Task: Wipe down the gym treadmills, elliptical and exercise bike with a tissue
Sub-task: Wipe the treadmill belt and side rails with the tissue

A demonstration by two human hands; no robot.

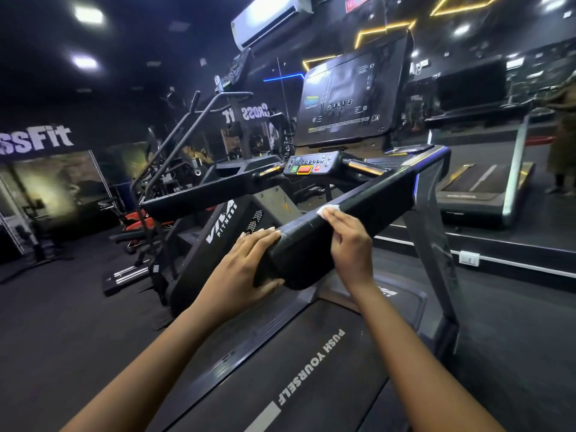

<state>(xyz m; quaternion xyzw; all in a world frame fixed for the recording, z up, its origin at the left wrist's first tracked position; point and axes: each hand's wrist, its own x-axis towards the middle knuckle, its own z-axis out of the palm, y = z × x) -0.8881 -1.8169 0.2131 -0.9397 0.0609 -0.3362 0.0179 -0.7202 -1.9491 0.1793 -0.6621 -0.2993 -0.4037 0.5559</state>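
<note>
White tissue under flat R fingers | L fingers clamp handrail end

- long black plastic treadmill handrail: smooth, semi-gloss, with faint creases like a film wrap
- small white paper tissue: soft, matt, crumpled
- wide black treadmill belt: matt, finely grained, rubbery look
- large dark console screen: glossy, reflective

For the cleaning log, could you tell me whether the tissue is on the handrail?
On: the right hand presses the tissue flat against the handrail.
</note>
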